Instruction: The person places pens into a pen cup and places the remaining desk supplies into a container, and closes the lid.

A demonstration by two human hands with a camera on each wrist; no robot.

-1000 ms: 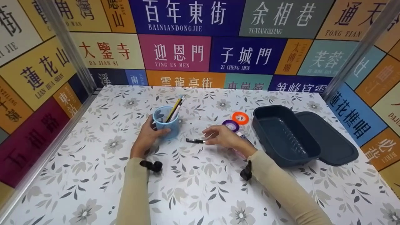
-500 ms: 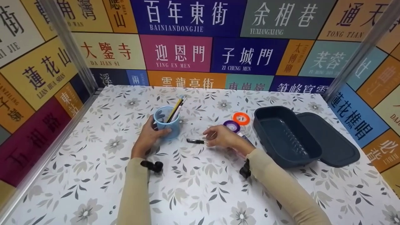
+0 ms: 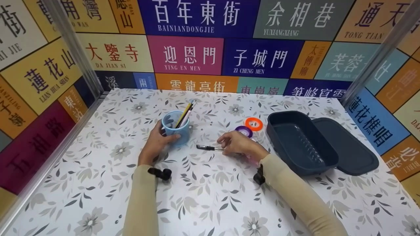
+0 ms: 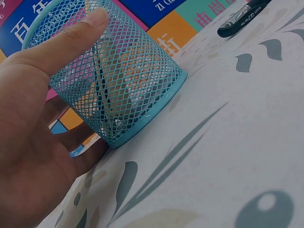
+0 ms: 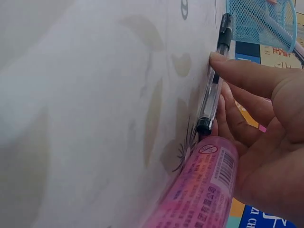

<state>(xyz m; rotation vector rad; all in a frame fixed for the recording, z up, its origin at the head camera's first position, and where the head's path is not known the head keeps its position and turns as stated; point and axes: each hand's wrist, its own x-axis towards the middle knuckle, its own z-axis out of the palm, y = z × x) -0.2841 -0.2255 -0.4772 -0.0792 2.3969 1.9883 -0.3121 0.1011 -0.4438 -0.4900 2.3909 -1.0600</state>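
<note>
In the head view my left hand [image 3: 155, 144] grips a light blue mesh pen cup [image 3: 182, 132] from its left side, thumb across the front. A yellow-and-black pencil [image 3: 183, 114] and a few other pens lean out of the cup's top. My right hand [image 3: 241, 144] pinches a black-capped gel pen [image 3: 206, 148], which lies along the tabletop with its cap toward the cup. In the right wrist view the thumb is on the clear barrel of the pen [image 5: 210, 102], fingers behind it. Just below the pen's end lies a pink printed tube or bottle [image 5: 204, 185].
Beyond the right hand lie a purple tape roll [image 3: 243, 131] and an orange tape roll [image 3: 253, 124]. A dark blue-grey box [image 3: 274, 147] stands to the right, its flat lid [image 3: 357, 157] beside and partly behind it. Sign-covered walls [image 3: 183, 55] surround the flower-patterned table [image 3: 197, 203].
My right hand has slid slightly to the right along the pen, uncovering more of its barrel, and its fingers have closed in. The left hand and the cup stay in place.
</note>
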